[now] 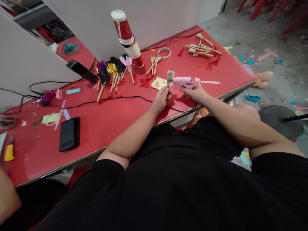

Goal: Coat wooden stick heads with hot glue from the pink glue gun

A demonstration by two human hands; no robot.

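My left hand (pixel 162 98) is closed around the thin handle of a small stick with a fuzzy beige head (pixel 170 75), held upright above the table. In my right hand (pixel 195 92) is a pink glue gun (pixel 186 81), its nozzle pointing left and at or very close to the beige head. A clear glue stick (pixel 209 82) sticks out of the gun's back end. Beneath the nozzle lies a stained yellow paper (pixel 158 83). Just beyond it are a few wooden sticks with beige heads (pixel 154 64) and red tassels (pixel 145 82).
Feathered sticks (pixel 113 72), stacked paper cups (pixel 130 41) and a tape ring (pixel 164 53) stand or lie toward the wall. More tasselled sticks (pixel 202 49) lie at the right. A black cable (pixel 134 97) crosses the red table (pixel 115 118). A phone (pixel 69 134) and yellow cutter (pixel 9 152) lie left.
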